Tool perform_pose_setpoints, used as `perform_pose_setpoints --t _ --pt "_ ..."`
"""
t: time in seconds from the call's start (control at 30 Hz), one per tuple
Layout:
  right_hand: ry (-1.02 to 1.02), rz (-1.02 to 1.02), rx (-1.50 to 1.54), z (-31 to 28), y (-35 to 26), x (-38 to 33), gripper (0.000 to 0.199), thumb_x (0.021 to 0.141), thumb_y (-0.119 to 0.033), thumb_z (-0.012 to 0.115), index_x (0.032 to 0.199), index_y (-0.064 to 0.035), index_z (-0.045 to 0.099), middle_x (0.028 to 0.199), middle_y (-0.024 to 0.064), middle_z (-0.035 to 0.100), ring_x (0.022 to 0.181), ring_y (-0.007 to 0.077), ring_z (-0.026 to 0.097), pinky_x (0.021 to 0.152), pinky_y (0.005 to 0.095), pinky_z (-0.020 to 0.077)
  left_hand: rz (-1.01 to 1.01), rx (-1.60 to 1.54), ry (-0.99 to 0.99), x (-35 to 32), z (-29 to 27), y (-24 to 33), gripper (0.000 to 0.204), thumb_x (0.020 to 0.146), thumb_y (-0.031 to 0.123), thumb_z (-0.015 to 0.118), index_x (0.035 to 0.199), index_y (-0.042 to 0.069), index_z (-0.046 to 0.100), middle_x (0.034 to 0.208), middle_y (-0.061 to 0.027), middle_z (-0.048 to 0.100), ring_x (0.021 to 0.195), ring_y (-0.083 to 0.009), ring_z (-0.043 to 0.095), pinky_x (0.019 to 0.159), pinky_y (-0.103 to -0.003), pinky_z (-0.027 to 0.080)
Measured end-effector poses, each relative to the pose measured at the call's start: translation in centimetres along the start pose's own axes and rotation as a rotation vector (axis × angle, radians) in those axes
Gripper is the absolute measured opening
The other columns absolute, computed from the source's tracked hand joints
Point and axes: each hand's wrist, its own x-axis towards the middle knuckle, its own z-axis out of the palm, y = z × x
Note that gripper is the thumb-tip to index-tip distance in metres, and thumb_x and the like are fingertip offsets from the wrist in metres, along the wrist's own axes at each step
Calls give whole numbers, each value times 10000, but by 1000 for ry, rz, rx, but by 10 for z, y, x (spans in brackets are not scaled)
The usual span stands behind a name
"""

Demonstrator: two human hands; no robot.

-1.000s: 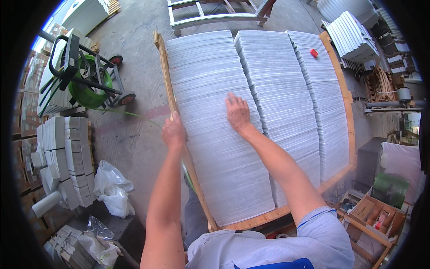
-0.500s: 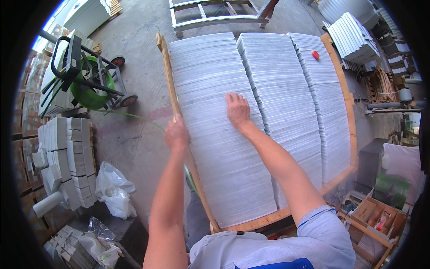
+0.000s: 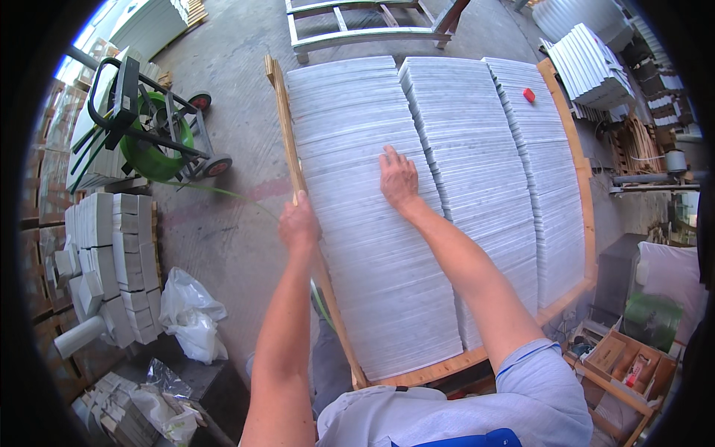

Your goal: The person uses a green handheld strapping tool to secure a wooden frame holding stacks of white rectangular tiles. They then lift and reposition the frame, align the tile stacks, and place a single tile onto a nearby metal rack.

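In the head view, grips with the left hand (image 3: 299, 226), at 9 o'clock, the wooden strip (image 3: 283, 123) edging the stacked slabs, with thumb on top and most other fingers hidden. Lays the right hand (image 3: 400, 179), at 1 o'clock, open and palm down with fingers slightly bent, on the left row (image 3: 365, 253) of grey-white slabs, near its inner edge. Past a narrow, ragged gap, the middle row (image 3: 477, 171); past another, the right row (image 3: 555, 179), with a red block (image 3: 529, 94) on top at 2 o'clock. At 3 o'clock, an outer board (image 3: 587, 186); at 5 o'clock, a lower board (image 3: 439, 366) along the near edge.

From 9 to 10 o'clock, broad room over concrete floor (image 3: 216, 246) between strip and wheeled reel trolley (image 3: 160, 138), crossed by a green strap (image 3: 223, 192). At 12 o'clock, only a narrow floor band before a pale frame (image 3: 372, 34). At 8 o'clock, a plastic bag (image 3: 192, 316); at 4 o'clock, tighter quarters beside a wooden box (image 3: 629, 357).
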Motion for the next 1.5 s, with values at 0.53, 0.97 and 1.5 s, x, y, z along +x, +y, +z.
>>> perform_pose_setpoints --t 0.53,0.97,1.5 --pt "26 14 2 7 0 19 297 858 -52 520 1143 -36 602 1108 102 586 905 284 609 778 421 480 18 -13 30 1 4 -2 599 978 523 387 977 -22 636 975 -281 672 942 -456 640 850 -525 486" --pt "-7 44 -38 13 2 30 290 877 -78 518 1145 -56 628 1095 96 569 872 280 618 747 429 497 31 -28 28 1 3 -3 596 978 509 398 955 -37 636 943 -288 675 914 -460 647 838 -523 493" --pt "107 -27 0 17 8 44 125 825 -67 536 929 -55 604 1171 89 612 888 277 627 757 426 499 15 -39 23 6 8 -6 587 970 509 408 967 -30 641 973 -275 673 938 -452 641 852 -523 487"
